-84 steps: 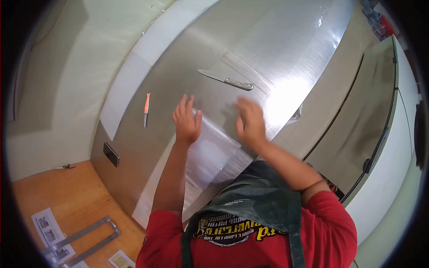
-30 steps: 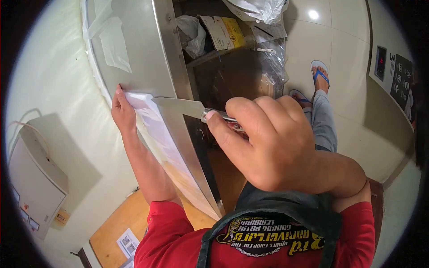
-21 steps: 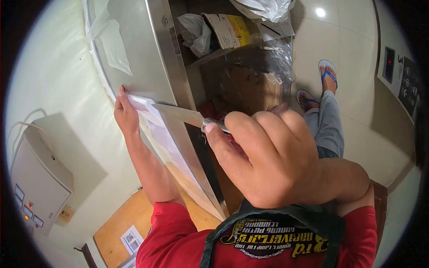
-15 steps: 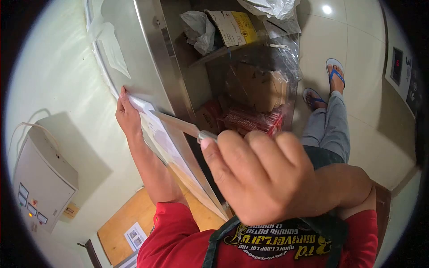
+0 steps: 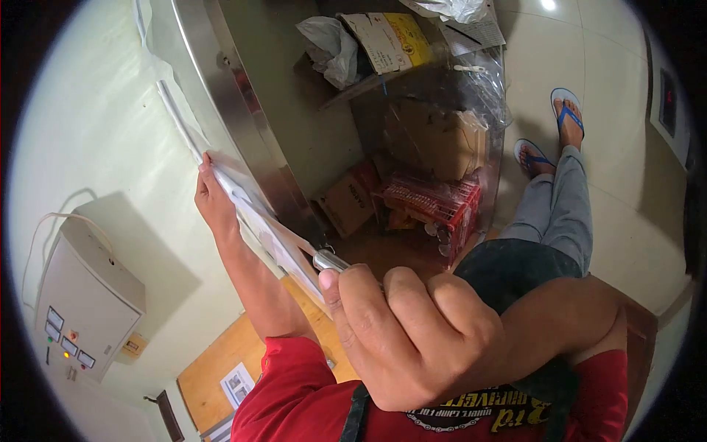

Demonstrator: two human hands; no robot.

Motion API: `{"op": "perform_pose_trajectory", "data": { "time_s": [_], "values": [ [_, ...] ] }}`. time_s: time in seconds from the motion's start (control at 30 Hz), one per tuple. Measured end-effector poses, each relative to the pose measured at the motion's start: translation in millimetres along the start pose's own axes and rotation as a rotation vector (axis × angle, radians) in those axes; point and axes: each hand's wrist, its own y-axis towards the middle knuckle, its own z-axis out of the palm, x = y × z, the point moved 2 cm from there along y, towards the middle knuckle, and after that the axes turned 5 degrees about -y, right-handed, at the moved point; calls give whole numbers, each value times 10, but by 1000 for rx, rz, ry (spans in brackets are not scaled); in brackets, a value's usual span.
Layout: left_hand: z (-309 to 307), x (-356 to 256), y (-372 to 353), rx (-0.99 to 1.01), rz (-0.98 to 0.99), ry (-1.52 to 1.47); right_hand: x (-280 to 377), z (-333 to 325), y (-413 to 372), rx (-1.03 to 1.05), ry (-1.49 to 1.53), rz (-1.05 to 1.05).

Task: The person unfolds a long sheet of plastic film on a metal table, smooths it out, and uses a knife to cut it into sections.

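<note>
My left hand (image 5: 215,200) is closed on the edge of a white sheet (image 5: 247,199), fingertips at the border of a steel cabinet top (image 5: 224,62). Closer to the camera, my right hand (image 5: 416,331) wraps round a tool with a shiny metal handle (image 5: 330,261). A thin, flat, blade-like part runs from it toward the sheet; its far end is hard to make out. The sheet hangs in folds along the cabinet's side, between my hands. My right fist hides part of the cabinet's lower edge.
The cabinet's inside holds a red crate (image 5: 434,202), brown cartons (image 5: 346,202), a yellow-and-white box (image 5: 394,43) and a plastic bag (image 5: 331,51). A wall panel (image 5: 88,291) with lights is at left, a wooden board (image 5: 210,361) below. My feet (image 5: 568,118) are at right.
The view has shifted, showing more of the red crate. My right hand and the tool are lower and slightly further left in view. My left hand keeps its hold on the sheet.
</note>
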Motion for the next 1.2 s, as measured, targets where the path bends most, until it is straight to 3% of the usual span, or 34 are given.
{"op": "perform_pose_trajectory", "data": {
  "time_s": [0.37, 0.5, 0.6, 0.63, 0.67, 0.73, 0.8, 0.87, 1.2],
  "values": [
    [48, -66, -38, 7, 1, 26, -12, 157, 94, -103, -13, -4],
    [106, -263, -147, 26, 59, 46, 37, 180, 274, 24, -23, -85],
    [-41, -133, -71, 15, -18, -71, 170, 184, 437, 157, -57, -131],
    [-33, -91, -85, 36, 110, -119, 202, 194, 500, 165, -63, -132],
    [-55, -33, -110, 15, 106, -170, 244, 200, 565, 173, -73, -137],
    [-47, -84, -226, -163, 133, 204, 329, 216, 679, 174, -126, -181],
    [16, -87, -315, -168, 88, 57, 388, 252, 764, 176, -180, -225],
    [130, -301, -528, -94, -26, 142, 403, 306, 819, 205, -208, -254],
    [4, -443, -541, -100, -157, 122, 660, 268, 1091, 401, -494, -366]
  ]
}}
